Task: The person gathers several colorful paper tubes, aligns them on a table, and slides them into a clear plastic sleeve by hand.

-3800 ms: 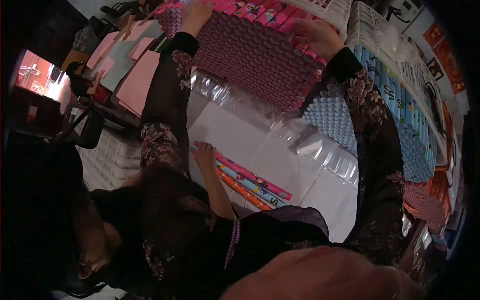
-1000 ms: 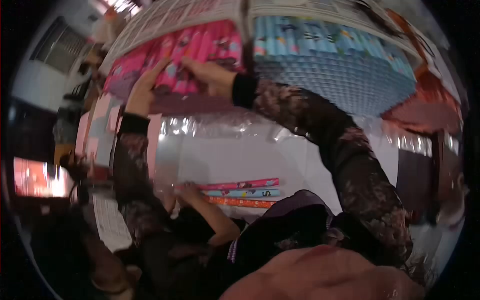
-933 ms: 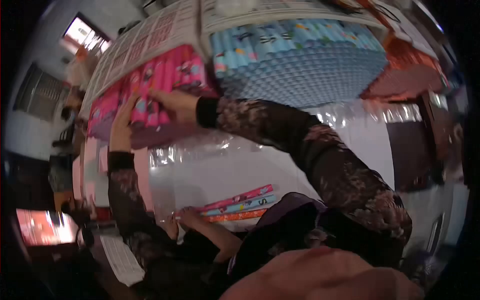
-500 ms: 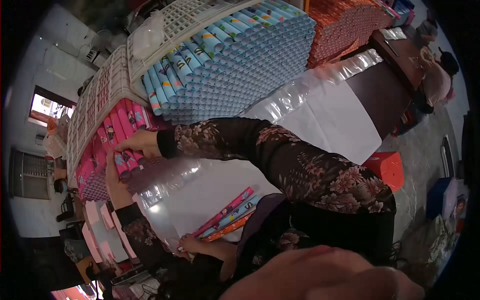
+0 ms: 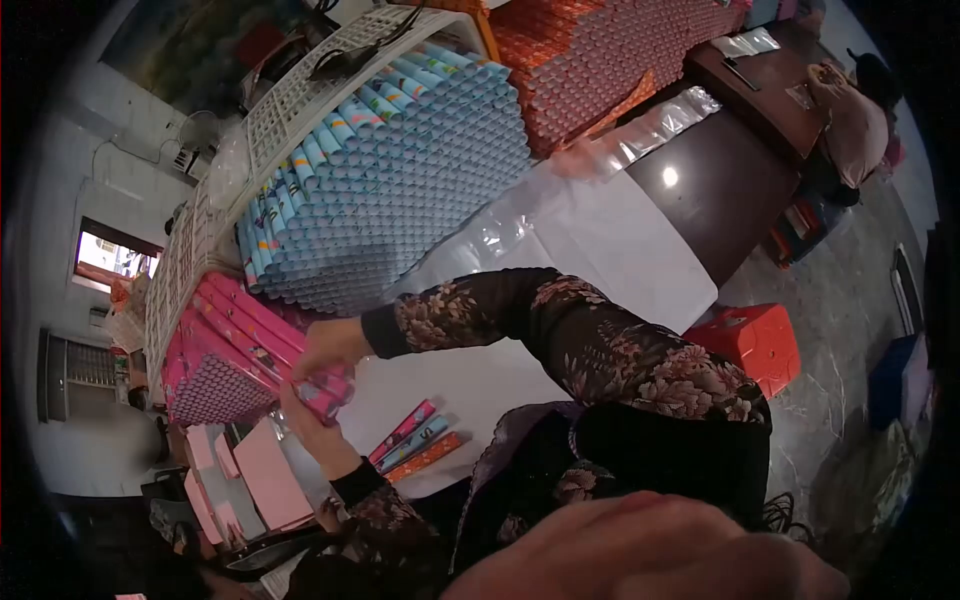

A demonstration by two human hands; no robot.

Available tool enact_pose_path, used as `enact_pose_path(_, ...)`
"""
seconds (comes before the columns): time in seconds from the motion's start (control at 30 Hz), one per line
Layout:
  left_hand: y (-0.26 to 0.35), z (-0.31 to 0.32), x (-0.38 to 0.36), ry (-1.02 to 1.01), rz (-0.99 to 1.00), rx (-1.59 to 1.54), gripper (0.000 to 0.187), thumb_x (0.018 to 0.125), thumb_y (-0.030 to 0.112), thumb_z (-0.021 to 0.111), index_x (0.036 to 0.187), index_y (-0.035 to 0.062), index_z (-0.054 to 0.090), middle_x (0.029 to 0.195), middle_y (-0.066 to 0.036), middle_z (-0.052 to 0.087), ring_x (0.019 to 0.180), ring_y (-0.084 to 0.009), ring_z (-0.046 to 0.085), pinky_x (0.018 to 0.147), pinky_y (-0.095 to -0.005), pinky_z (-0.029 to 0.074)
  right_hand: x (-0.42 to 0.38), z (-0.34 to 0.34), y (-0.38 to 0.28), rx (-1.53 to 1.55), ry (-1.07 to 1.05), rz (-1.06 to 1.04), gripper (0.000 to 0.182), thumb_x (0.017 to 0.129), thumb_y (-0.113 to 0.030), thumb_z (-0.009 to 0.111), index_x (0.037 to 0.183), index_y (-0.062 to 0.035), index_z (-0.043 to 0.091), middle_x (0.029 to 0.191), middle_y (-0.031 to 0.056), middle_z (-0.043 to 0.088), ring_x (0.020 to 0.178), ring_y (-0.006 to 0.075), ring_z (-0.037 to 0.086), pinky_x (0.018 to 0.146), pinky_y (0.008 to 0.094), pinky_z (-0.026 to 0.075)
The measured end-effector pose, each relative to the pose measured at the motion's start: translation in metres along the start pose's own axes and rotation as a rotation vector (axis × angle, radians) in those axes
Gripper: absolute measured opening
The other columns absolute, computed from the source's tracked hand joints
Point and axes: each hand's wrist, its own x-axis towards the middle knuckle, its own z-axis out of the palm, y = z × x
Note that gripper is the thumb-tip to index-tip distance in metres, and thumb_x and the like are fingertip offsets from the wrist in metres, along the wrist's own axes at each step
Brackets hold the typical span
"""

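Bent round a small bunch of pink patterned tubes [image 5: 325, 390] are both my hands, close together in front of the pink stack [image 5: 222, 385]. My right hand [image 5: 335, 345] is closed over the upper side of the bunch. From below, my left hand [image 5: 315, 435] is closed against the near ends. How many tubes are in the grip is hidden by the fingers. On the white sheet [image 5: 480, 365] just beside my left hand lie three loose tubes: a pink one [image 5: 402, 430], a light blue one [image 5: 415, 445] and an orange one [image 5: 424, 457].
White plastic baskets [image 5: 300, 90] hold the pink stack and a tall stack of light blue tubes [image 5: 400, 190]. Orange tubes [image 5: 610, 60] are piled farther back. A red stool [image 5: 750, 345] stands at right. Another person [image 5: 855, 125] is at the far right.
My hands have drawn a bunch of pink tubes away from the stack, toward me. Another hand that was at the loose tubes has left that spot. The camera view has shifted.
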Motion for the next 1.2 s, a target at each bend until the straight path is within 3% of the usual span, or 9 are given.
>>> enact_pose_path(0.03,-0.025,0.003,-0.020,0.020,0.271,0.229,0.040,0.096,0.035,0.055,0.118,0.0012,0.055,0.107,-0.012,0.061,0.096,-0.0238,0.063,0.080,-0.0366,0.053,-0.023,-0.002,-0.016,-0.017,-0.045,0.069,0.038,0.073,-0.018,0.067,0.111,-0.0126,0.064,0.070,0.0081,0.062,0.062,0.0253,0.061,0.054,0.0352,0.046)
enact_pose_path(0.1,0.029,0.086,-0.104,0.237,-0.150,-0.139,0.038,0.097,0.035,0.055,0.111,-0.0010,0.056,0.106,-0.011,0.063,0.092,-0.0232,0.065,0.075,-0.0366,0.055,-0.069,-0.010,-0.068,0.092,-0.072,0.273,0.032,0.075,-0.018,0.070,0.104,-0.0081,0.065,0.069,0.0067,0.062,0.058,0.0207,0.059,0.051,0.0336,0.045)
enact_pose_path(0.2,-0.005,0.116,-0.163,0.231,-0.111,-0.049,0.042,0.094,0.032,0.057,0.117,-0.0025,0.053,0.108,-0.012,0.061,0.094,-0.0239,0.064,0.076,-0.0368,0.054,-0.131,-0.019,-0.176,0.691,0.177,0.799,0.026,0.077,-0.013,0.078,0.094,0.0026,0.065,0.074,0.0063,0.066,0.059,0.0148,0.059,0.048,0.0336,0.044)
enact_pose_path(0.33,-0.002,0.188,-0.246,0.287,-0.307,-0.143,0.048,0.092,0.028,0.060,0.128,0.0007,0.046,0.115,-0.012,0.057,0.099,-0.0238,0.060,0.080,-0.0386,0.052,-0.224,-0.031,-0.225,0.548,0.162,0.875,0.023,0.076,-0.020,0.073,0.083,0.0003,0.067,0.064,0.0024,0.059,0.054,0.0093,0.053,0.045,0.0250,0.039)
enact_pose_path(0.43,-0.019,0.225,-0.285,0.166,-0.234,-0.306,0.045,0.093,0.015,0.059,0.132,0.0023,0.041,0.103,-0.006,0.057,0.083,-0.0150,0.058,0.068,-0.0302,0.049,-0.271,-0.045,-0.275,0.502,0.275,0.882,0.018,0.077,-0.017,0.069,0.072,-0.0013,0.063,0.059,0.0025,0.057,0.047,0.0089,0.048,0.043,0.0250,0.034)
enact_pose_path(0.5,-0.024,0.247,-0.302,0.087,-0.224,-0.334,0.054,0.091,0.006,0.059,0.139,0.0018,0.034,0.097,-0.005,0.057,0.074,-0.0107,0.056,0.062,-0.0249,0.048,-0.294,-0.064,-0.320,0.509,0.212,0.975,0.019,0.078,-0.019,0.069,0.080,-0.0011,0.063,0.061,0.0029,0.058,0.049,0.0100,0.051,0.045,0.0253,0.038)
enact_pose_path(0.77,-0.011,0.317,-0.304,-0.621,-0.281,-0.318,0.051,0.086,0.011,0.061,0.131,0.0004,0.038,0.101,-0.007,0.056,0.077,-0.0099,0.057,0.067,-0.0247,0.050,-0.370,-0.061,-0.395,0.310,0.822,0.960,0.037,0.083,-0.015,0.069,0.114,0.0004,0.057,0.083,0.0029,0.063,0.068,0.0095,0.060,0.060,0.0242,0.048)
enact_pose_path(0.93,-0.012,0.384,-0.287,-0.789,-0.262,-0.423,0.047,0.089,0.013,0.063,0.127,0.0007,0.040,0.095,-0.003,0.055,0.075,-0.0083,0.055,0.067,-0.0248,0.049,-0.399,-0.092,-0.405,0.222,1.085,0.906,0.036,0.085,-0.010,0.068,0.116,0.0041,0.058,0.097,0.0066,0.066,0.083,0.0124,0.062,0.075,0.0277,0.051)
enact_pose_path(1.2,-0.007,0.488,-0.257,-0.818,-0.259,-0.598,0.044,0.091,0.021,0.064,0.123,0.0013,0.043,0.094,-0.003,0.055,0.077,-0.0094,0.055,0.071,-0.0260,0.049,-0.422,-0.196,-0.412,0.081,1.036,0.869,0.034,0.088,-0.016,0.066,0.114,0.0039,0.060,0.100,0.0065,0.067,0.085,0.0119,0.064,0.077,0.0271,0.051)
